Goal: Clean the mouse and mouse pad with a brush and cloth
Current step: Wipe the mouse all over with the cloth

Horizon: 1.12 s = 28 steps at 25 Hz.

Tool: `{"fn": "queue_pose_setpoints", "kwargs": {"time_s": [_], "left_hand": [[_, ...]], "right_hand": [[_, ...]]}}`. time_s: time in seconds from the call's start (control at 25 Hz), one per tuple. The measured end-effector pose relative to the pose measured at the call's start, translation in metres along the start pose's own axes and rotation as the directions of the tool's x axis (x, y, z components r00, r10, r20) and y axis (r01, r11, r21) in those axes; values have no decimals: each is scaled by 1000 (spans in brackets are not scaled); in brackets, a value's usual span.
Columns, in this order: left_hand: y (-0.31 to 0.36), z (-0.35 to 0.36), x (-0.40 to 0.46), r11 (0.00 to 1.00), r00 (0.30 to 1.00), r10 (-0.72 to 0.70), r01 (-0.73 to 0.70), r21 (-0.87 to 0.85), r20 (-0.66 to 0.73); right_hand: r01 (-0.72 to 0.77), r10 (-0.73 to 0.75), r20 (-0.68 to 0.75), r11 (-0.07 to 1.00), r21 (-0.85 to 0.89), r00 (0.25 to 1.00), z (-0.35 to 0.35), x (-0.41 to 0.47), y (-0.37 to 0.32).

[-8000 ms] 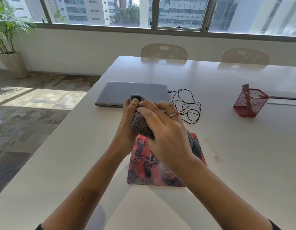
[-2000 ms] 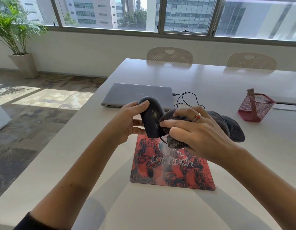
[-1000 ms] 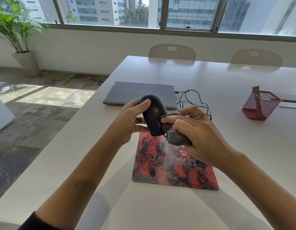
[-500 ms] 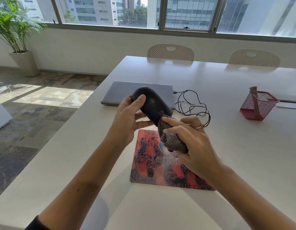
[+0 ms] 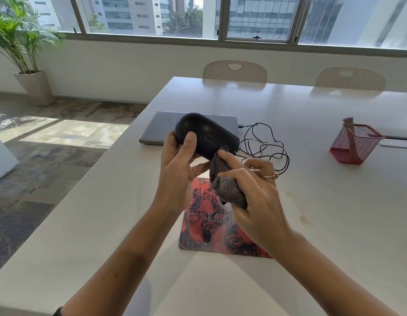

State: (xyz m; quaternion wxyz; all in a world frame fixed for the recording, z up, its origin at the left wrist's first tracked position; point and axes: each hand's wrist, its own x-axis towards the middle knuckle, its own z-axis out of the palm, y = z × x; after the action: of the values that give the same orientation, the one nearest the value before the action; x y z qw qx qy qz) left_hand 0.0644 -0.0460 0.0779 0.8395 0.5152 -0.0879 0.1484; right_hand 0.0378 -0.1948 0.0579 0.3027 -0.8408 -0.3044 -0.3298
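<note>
My left hand (image 5: 178, 169) grips a black wired mouse (image 5: 206, 134) in the air above the table, thumb on its top. My right hand (image 5: 255, 197) holds a bunched grey cloth (image 5: 225, 183) and its index finger presses the cloth against the mouse's front end near the wheel. Below both hands lies a red and black Logitech mouse pad (image 5: 211, 231) on the white table (image 5: 312, 201), partly hidden by my right hand. A brush handle (image 5: 348, 126) sticks out of a red mesh holder (image 5: 355, 144) at the right.
A closed grey laptop (image 5: 159, 128) lies behind the mouse, with the mouse's black cable (image 5: 266, 144) looped beside it. Two pale chairs (image 5: 234, 71) stand at the far table edge. A potted palm (image 5: 26, 53) stands on the floor at the left. The table's left edge runs close to my left arm.
The mouse has been turned from standing on edge to lying flatter with its top up, and raised a little. The cloth has moved from the mouse's side to its front end.
</note>
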Motion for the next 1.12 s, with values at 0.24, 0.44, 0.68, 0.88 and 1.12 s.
{"fn": "queue_pose_setpoints", "kwargs": {"time_s": [0.24, 0.44, 0.68, 0.88, 1.12], "left_hand": [[1, -2, -1, 1000, 999, 22, -22, -22, -28], [1, -5, -1, 999, 999, 39, -38, 30, -39], [0, -10, -1, 986, 994, 105, -101, 136, -26], [1, -12, 0, 978, 992, 126, -123, 169, -10], [-2, -11, -3, 974, 990, 141, -139, 179, 1]], "right_hand": [[-51, 52, 57, 999, -8, 997, -6, 0, 1], [-35, 34, 89, 999, 14, 995, -6, 6, -5], [-108, 96, 111, 989, 105, 989, -5, 6, -5], [-136, 120, 123, 982, 133, 985, -7, 6, -4], [-126, 108, 119, 981, 150, 987, -5, 6, -5]]}}
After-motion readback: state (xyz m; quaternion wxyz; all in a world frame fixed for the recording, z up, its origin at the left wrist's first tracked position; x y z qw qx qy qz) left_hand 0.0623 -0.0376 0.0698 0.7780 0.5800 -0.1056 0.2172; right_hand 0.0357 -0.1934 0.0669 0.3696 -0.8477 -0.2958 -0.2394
